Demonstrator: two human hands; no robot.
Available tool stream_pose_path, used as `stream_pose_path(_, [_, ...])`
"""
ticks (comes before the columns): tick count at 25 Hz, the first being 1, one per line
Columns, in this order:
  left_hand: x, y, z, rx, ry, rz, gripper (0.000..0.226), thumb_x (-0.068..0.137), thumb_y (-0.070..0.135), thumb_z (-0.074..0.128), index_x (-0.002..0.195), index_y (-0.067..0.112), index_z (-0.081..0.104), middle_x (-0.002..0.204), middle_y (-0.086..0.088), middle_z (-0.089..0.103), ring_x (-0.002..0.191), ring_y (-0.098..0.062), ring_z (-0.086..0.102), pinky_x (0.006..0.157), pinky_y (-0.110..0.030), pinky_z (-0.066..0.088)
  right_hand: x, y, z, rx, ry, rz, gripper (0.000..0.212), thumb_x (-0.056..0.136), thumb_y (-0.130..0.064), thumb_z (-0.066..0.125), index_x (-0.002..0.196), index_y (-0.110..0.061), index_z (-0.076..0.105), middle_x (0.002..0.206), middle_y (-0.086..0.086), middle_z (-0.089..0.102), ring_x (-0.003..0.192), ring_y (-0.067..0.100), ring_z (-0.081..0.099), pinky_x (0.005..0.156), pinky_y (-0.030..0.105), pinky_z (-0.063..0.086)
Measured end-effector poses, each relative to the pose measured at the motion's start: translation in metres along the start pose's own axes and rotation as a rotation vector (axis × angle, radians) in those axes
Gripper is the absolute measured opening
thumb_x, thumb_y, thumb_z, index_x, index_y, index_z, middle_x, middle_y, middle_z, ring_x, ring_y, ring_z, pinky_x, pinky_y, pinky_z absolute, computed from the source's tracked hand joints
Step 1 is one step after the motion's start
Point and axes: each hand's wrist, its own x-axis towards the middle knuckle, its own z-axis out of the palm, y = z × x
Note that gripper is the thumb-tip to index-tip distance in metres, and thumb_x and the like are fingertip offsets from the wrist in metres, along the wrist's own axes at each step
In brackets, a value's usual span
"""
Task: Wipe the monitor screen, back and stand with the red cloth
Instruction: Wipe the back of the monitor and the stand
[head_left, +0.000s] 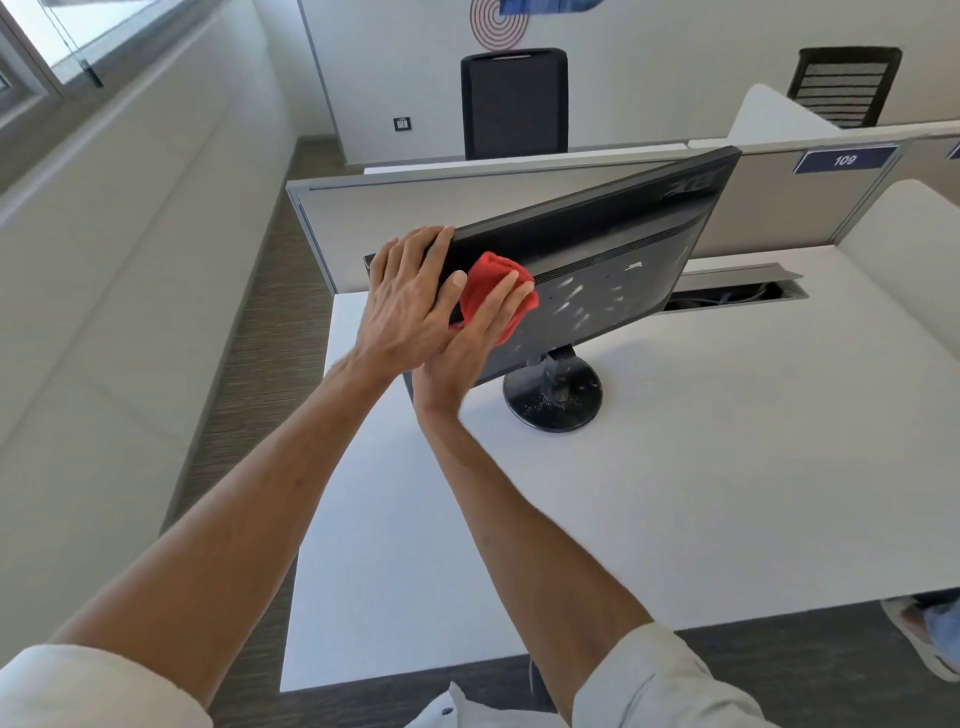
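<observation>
Head view: at the monitor's left edge, the left hand clamps the frame, probably to steady it. Just beside, the right hand presses the red cloth with straight fingers against its speckled back. Below, the stand looks dusty.
</observation>
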Motion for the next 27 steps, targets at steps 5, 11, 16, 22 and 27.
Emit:
stream_pose_path(5, [-0.004, -0.008, -0.002, 0.013, -0.016, 0.017, 0.064, 0.116, 0.048, 0.033, 0.168, 0.012, 0.04, 0.166, -0.01, 0.045, 0.155, -0.03, 0.039, 0.134, -0.046, 0.019, -0.011, 0.04, 0.008, -0.06, -0.059, 0.124, 0.085, 0.098, 0.012, 0.045, 0.168, 0.002, -0.002, 0.179, 0.016, -0.011, 0.166, 0.029, -0.012, 0.136, 0.046, 0.008])
stream_pose_path(11, [-0.002, -0.003, -0.001, 0.023, -0.011, 0.029, 0.065, 0.115, 0.048, 0.037, 0.17, 0.013, 0.037, 0.166, -0.009, 0.044, 0.157, -0.029, 0.037, 0.136, -0.045, 0.014, -0.021, 0.103, -0.006, -0.071, -0.237, 0.485, 0.091, 0.09, 0.012, 0.039, 0.168, -0.001, -0.005, 0.179, 0.017, -0.008, 0.166, 0.036, 0.0, 0.125, 0.058, 0.033])
stream_pose_path(16, [-0.001, -0.005, -0.002, 0.025, -0.033, 0.026, 0.069, 0.114, 0.051, 0.036, 0.169, 0.011, 0.037, 0.166, -0.011, 0.043, 0.157, -0.03, 0.037, 0.135, -0.049, 0.017, 0.003, 0.048, -0.004, -0.056, -0.059, 0.215, 0.088, 0.093, 0.018, 0.041, 0.169, 0.0, 0.001, 0.18, 0.013, -0.007, 0.166, 0.03, -0.013, 0.136, 0.047, 0.008])
stream_pose_path(22, [-0.002, -0.005, -0.003, 0.025, -0.037, 0.028, 0.067, 0.113, 0.049, 0.039, 0.17, 0.012, 0.036, 0.167, -0.01, 0.042, 0.157, -0.03, 0.036, 0.135, -0.049, 0.017, 0.004, 0.056, -0.003, -0.145, -0.058, 0.123, 0.092, 0.093, 0.017, 0.05, 0.168, 0.002, -0.002, 0.178, 0.018, -0.01, 0.165, 0.034, -0.012, 0.135, 0.047, 0.012])
stream_pose_path(27, [0.002, -0.008, -0.005, 0.027, -0.043, 0.041, 0.064, 0.115, 0.043, 0.039, 0.171, 0.013, 0.035, 0.167, -0.008, 0.042, 0.158, -0.028, 0.035, 0.136, -0.045, 0.012, -0.019, 0.105, -0.03, -0.147, -0.321, 0.533, 0.092, 0.095, 0.009, 0.05, 0.167, 0.003, -0.007, 0.176, 0.027, -0.006, 0.161, 0.044, 0.018, 0.127, 0.041, 0.022])
